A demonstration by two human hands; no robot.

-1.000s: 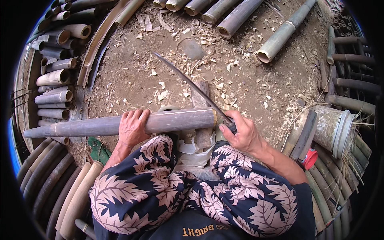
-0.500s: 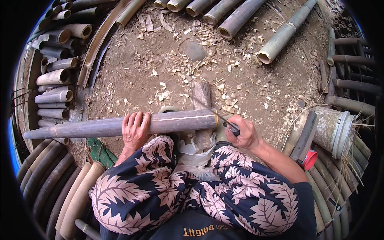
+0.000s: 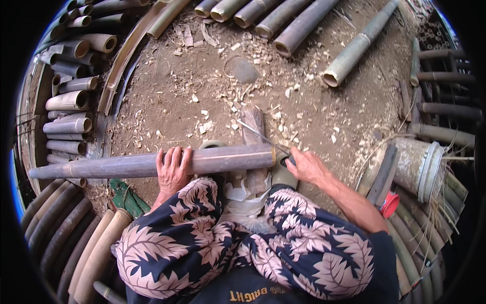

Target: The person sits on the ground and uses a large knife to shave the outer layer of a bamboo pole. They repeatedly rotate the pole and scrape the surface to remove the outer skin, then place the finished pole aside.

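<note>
A long grey-brown bamboo pole (image 3: 116, 166) lies crosswise in front of my knees, its cut right end over a wooden block (image 3: 254, 126). My left hand (image 3: 173, 166) is closed over the pole from above, fingers on its far side. In my right hand (image 3: 305, 165), just beyond the cut end, is a long, thin-bladed knife (image 3: 254, 130). Its blade points left and away from me, over the block and past the pole's far side. My fist hides most of the dark handle.
Bamboo lengths (image 3: 68, 100) are stacked at the left, and more poles (image 3: 304, 28) lie at the back. Pale chips (image 3: 205, 126) litter the dirt floor. A dirty white bucket (image 3: 417, 169) lies on its side at the right, near a red object (image 3: 390, 204).
My right hand has turned and shifted slightly, and the blade shows more of its flat. The pale strip on the pole has rolled toward me. My left hand stays in place.
</note>
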